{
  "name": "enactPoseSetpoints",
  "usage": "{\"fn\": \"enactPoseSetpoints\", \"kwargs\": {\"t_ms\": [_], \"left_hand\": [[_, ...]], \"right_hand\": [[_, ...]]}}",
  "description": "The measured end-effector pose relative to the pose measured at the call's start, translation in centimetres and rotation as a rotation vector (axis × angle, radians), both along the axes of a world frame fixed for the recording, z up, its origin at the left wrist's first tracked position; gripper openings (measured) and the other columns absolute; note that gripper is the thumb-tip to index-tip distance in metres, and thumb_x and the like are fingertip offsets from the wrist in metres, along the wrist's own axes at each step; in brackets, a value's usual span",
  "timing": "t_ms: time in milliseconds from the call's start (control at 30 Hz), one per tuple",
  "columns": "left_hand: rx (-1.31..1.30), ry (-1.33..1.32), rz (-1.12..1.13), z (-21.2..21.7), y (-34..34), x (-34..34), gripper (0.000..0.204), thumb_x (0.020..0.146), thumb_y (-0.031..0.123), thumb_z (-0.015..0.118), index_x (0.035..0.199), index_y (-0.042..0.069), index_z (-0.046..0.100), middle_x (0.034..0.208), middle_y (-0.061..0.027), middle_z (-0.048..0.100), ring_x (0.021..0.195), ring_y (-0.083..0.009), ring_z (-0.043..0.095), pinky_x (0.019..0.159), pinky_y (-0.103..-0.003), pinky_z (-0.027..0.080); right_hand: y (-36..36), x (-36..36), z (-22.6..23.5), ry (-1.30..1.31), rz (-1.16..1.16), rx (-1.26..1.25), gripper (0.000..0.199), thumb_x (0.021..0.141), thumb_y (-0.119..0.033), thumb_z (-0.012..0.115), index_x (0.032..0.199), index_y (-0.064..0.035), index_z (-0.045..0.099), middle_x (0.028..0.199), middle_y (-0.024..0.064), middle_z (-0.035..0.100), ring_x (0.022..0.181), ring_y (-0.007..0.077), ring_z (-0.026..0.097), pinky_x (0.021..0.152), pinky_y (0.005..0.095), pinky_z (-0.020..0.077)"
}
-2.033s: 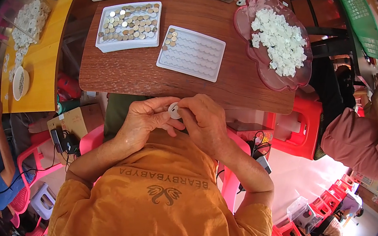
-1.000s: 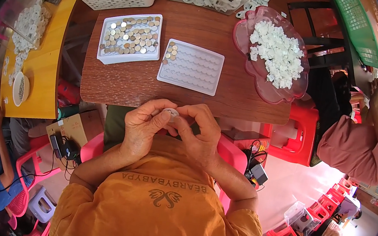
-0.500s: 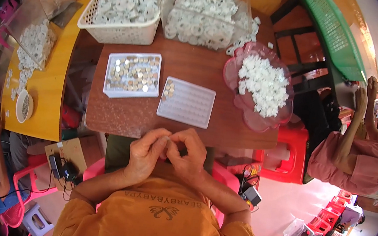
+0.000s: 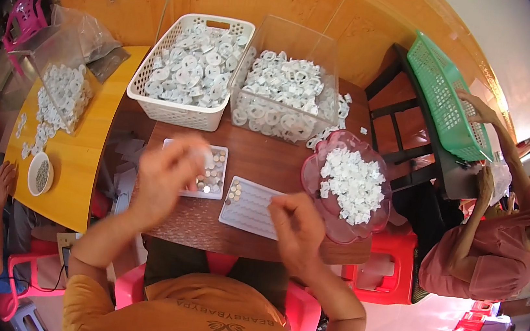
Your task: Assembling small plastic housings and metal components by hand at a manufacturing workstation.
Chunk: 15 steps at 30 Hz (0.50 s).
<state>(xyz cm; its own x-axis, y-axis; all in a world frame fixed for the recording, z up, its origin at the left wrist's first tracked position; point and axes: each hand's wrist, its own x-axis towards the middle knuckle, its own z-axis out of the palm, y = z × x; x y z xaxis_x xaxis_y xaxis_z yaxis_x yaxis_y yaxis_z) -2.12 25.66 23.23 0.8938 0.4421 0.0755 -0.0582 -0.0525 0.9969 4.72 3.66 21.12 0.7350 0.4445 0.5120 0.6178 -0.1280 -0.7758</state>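
Raised over the left white tray (image 4: 213,193), my left hand (image 4: 166,172) is blurred, its fingers closed on a small white plastic piece (image 4: 204,156). Several shiny round metal discs (image 4: 207,188) lie in that tray. My right hand (image 4: 300,230) hangs at the right end of a second, ridged white tray (image 4: 253,211), thumb and fingertips curled together. Whatever they may pinch is too small to see. A few discs (image 4: 234,191) sit at this tray's left end. Right of it, a pink petal-shaped bowl (image 4: 381,208) holds a heap of small white plastic pieces (image 4: 353,185).
At the table's back stand a white basket (image 4: 176,113) and a clear bin (image 4: 284,112), both full of white ring-shaped parts. A yellow table (image 4: 74,176) is on the left. On the right, a person's hand touches a green basket (image 4: 449,101) beside a red stool (image 4: 389,281).
My hands were together near my chest and have parted. The left went forward over the disc tray, the right toward the ridged tray's right end. The view has tilted up.
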Motion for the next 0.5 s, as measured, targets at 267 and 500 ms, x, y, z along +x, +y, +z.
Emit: {"fn": "enactPoseSetpoints", "kwargs": {"t_ms": [267, 500], "left_hand": [[0.635, -0.132, 0.377, 1.8, 8.9, 9.7, 0.061, 0.086, 0.021, 0.058, 0.140, 0.008, 0.032, 0.092, -0.0150, 0.062, 0.067, -0.0145, 0.057, 0.061, -0.028, 0.048], [0.417, -0.123, -0.052, -1.1, 1.9, 3.6, 0.049, 0.083, 0.008, 0.062, 0.129, 0.001, 0.045, 0.099, -0.0110, 0.064, 0.070, -0.0103, 0.057, 0.062, -0.025, 0.048]], "right_hand": [[5.7, 15.0, 6.5, -0.130, -0.103, -0.133, 0.012, 0.078, -0.005, 0.060, 0.087, 0.0028, 0.064, 0.071, 0.0068, 0.062, 0.068, 0.0115, 0.057, 0.063, 0.0241, 0.0455], [13.0, 26.1, 0.6, -0.514, 0.018, -0.872, 0.021, 0.069, -0.009, 0.062, 0.089, -0.0081, 0.068, 0.078, 0.0164, 0.065, 0.075, 0.0329, 0.063, 0.069, 0.0417, 0.0501]]}}
